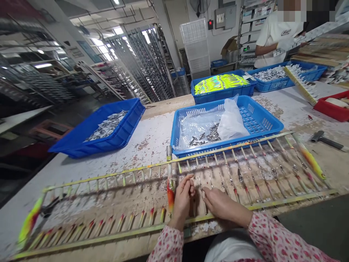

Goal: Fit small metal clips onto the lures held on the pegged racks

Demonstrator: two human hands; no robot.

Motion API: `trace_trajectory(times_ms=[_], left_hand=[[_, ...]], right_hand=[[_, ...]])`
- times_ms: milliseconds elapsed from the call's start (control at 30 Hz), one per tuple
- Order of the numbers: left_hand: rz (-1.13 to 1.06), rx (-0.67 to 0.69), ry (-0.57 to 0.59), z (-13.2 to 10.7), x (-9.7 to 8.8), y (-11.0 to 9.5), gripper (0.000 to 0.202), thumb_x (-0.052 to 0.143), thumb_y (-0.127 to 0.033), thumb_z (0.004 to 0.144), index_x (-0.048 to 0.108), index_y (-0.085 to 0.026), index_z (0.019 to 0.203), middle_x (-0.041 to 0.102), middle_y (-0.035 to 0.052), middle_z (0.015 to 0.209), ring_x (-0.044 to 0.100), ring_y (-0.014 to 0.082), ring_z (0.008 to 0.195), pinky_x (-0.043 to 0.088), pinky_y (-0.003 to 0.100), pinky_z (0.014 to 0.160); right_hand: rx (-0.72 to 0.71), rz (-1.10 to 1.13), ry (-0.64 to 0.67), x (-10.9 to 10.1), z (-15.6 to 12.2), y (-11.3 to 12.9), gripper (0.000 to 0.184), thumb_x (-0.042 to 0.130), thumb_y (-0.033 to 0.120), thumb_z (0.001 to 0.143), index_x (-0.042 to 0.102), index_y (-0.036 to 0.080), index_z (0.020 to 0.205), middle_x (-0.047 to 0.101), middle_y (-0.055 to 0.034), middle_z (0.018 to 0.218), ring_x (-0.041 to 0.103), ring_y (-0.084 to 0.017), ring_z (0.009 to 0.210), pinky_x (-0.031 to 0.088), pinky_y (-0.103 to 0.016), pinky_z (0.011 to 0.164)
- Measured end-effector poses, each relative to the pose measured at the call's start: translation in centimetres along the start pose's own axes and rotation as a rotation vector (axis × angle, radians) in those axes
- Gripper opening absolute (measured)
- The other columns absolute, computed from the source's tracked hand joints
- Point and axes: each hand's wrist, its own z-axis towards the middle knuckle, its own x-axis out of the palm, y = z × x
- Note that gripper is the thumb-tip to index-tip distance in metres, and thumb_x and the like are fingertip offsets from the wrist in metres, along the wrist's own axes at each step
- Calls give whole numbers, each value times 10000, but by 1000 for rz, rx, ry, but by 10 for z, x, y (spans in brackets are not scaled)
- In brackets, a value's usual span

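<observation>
A long yellow-edged rack (234, 147) with rows of pegs along both sides lies across the table in front of me. Small metal fishing lures (240, 175) hang stretched between the pegs on its right half. My left hand (184, 194) is closed over the rack, just right of the orange and yellow centre bar (170, 196); whatever is inside its curled fingers is hidden. Beside it, my right hand (222, 203) pinches with its fingertips at a thin metal lure (202, 193) strung across the rack.
Behind the rack stands a blue basket (272, 125) holding plastic film and dark metal pieces. A blue bin (109, 145) with silvery pieces is at left. A hammer (331, 141) lies at right, pliers (53, 206) at the left end. A co-worker (280, 40) stands at back right.
</observation>
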Motion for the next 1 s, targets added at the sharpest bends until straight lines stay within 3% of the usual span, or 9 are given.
trace_trajectory(times_ms=[133,233,333,433,567,700,833,900,1000], left_hand=[[-319,-51,-91,-4,4,-7,332,692,-332,683,557,-173,941,513,-2,779,489,78,617,433,201,570],[-343,-30,-117,-9,9,-6,304,677,-329,695,542,-183,925,541,6,782,545,108,683,473,233,646],[-143,65,-98,-14,5,-3,252,586,-372,780,557,-181,942,589,32,812,587,155,777,490,272,705],[220,183,-22,-18,-10,-4,249,537,-372,835,612,-170,960,633,70,953,590,191,907,478,286,780],[533,182,137,-20,-30,-12,274,491,-394,868,648,-169,879,645,39,784,587,171,711,465,264,650],[755,333,0,-14,-35,-12,262,488,-375,867,642,-180,785,637,55,819,593,191,766,445,274,670],[913,413,-134,-8,-34,-6,271,439,-346,890,651,-180,857,612,64,811,585,196,745,442,303,686],[939,427,-156,-6,-32,-5,281,415,-329,898,648,-173,872,612,69,814,591,202,762,446,310,694],[926,425,-146,-3,-30,-5,278,413,-315,897,647,-167,868,627,73,828,602,207,799,450,312,713]], right_hand=[[-61,-33,-22,-6,3,13,206,456,267,903,620,162,836,666,-81,771,609,-192,713,385,-264,616],[-99,68,17,3,15,22,186,512,241,867,628,161,746,661,-34,714,581,-146,656,368,-229,604],[-71,116,14,9,26,25,188,514,157,824,621,150,669,625,-4,623,519,-110,561,323,-210,545],[-62,97,-37,4,35,25,202,492,142,827,628,143,677,626,-8,627,516,-109,572,319,-210,550],[-119,-40,3,-11,52,19,202,506,161,831,635,146,676,630,-20,636,530,-127,583,339,-229,574],[-208,-130,-68,-19,85,15,183,480,172,875,654,132,916,674,-81,857,597,-181,805,418,-271,738],[-194,-166,-67,-21,115,16,315,498,149,853,583,103,1153,646,-144,1083,567,-244,1052,428,-338,885],[-162,-86,-18,-21,122,17,274,501,128,836,624,120,1080,682,-108,969,624,-223,934,465,-324,837],[-52,149,31,-21,124,16,252,485,77,810,643,143,996,653,-8,655,620,-132,563,499,-239,611]])
